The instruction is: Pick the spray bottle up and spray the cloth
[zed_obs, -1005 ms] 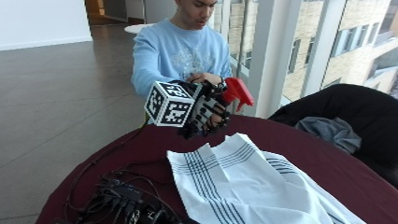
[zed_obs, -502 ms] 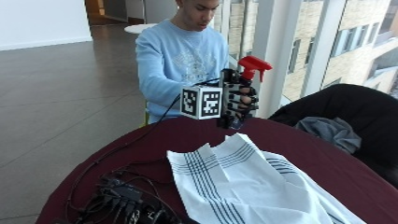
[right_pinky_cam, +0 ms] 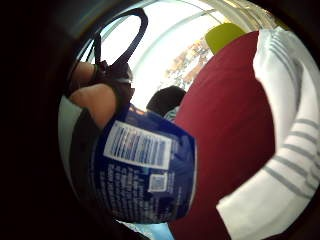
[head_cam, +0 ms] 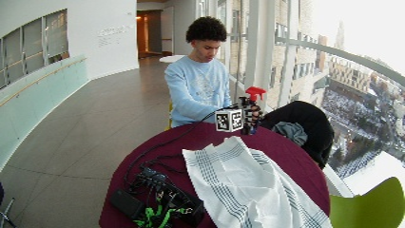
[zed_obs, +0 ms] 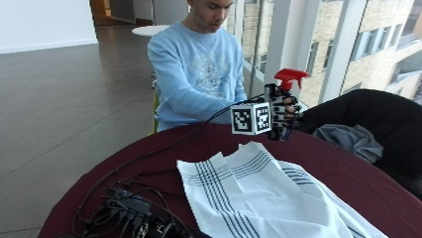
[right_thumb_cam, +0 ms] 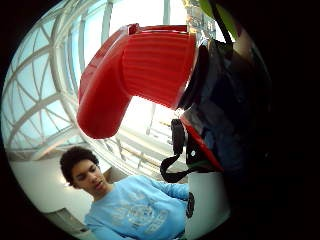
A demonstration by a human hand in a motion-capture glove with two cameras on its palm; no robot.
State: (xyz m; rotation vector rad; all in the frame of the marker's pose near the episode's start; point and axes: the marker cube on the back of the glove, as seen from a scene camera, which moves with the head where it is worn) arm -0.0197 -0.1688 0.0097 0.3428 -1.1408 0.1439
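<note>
Person: seated at the far side of the round worktop (head_cam: 208, 137), in a light blue sweatshirt.
Right hand (head_cam: 251, 115): raised above the worktop's far edge, fingers wrapped round the spray bottle (head_cam: 253, 102).
Spray bottle: upright, red trigger head on top.
Cloth (head_cam: 246, 190): white with dark stripes, spread over the dark red worktop, below and in front of the bottle.
Cables (head_cam: 155, 194): a tangle near the worktop's front edge, beside the cloth.
Chair (head_cam: 373, 206): lime green, just beside the worktop.
</note>
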